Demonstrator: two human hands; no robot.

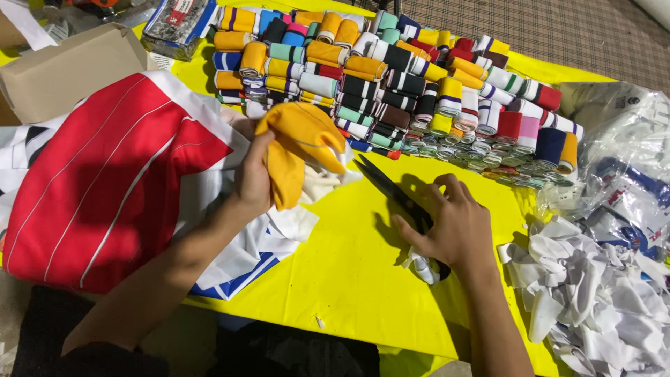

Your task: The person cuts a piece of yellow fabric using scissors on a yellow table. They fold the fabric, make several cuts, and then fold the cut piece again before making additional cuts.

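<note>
One left hand (252, 178) grips one crumpled yellow-orange fabric piece (301, 148), lifted just above the yellow table covering (349, 258); one right hand (450, 227) is closed over the handles of one pair of black-bladed scissors (391, 188), whose blades point toward the left hand. Beyond both hands lies a stack of striped knit rolls (391, 84), too many to count; beside the left hand lies one red white-striped garment (105, 181), and right of the right hand one heap of white fabric scraps (593, 293).
</note>
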